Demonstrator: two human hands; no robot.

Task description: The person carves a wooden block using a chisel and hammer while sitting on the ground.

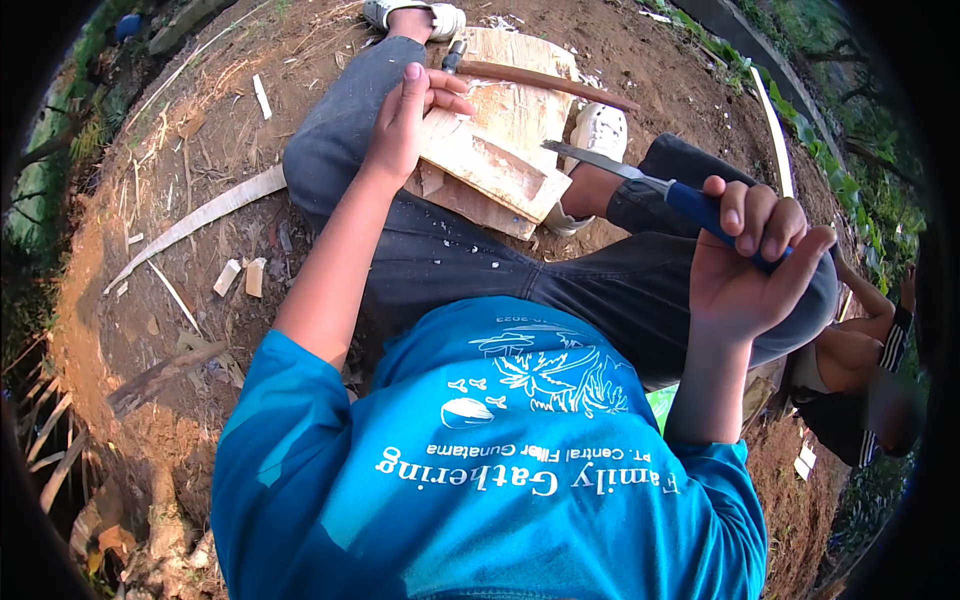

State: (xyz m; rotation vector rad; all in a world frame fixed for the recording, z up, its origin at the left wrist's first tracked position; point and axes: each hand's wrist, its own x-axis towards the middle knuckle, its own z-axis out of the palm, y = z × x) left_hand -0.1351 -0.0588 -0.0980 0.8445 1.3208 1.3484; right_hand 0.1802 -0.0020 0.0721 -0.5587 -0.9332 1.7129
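Observation:
My right hand [752, 245] is closed around the blue handle of a chisel [685, 200], whose metal blade points left toward the wood. A pale wooden block [505, 172] with a long rectangular recess cut into it rests at a slant between my legs. At its far left end is my left hand [408, 118], fingers stretched out and thumb raised, with nothing in its grasp; whether the palm touches the block I cannot tell. Beyond the block, a hammer [545, 80] with a dark head and brown wooden handle lies across a broad pale slab of wood [520, 55].
Wood offcuts [254, 278] and a long curved strip [200, 222] lie on the brown soil to the left. White clogs [600, 130] are on my feet, either side of the slab. Another person [855, 370] sits at the far right. Green plants [850, 170] edge the ground.

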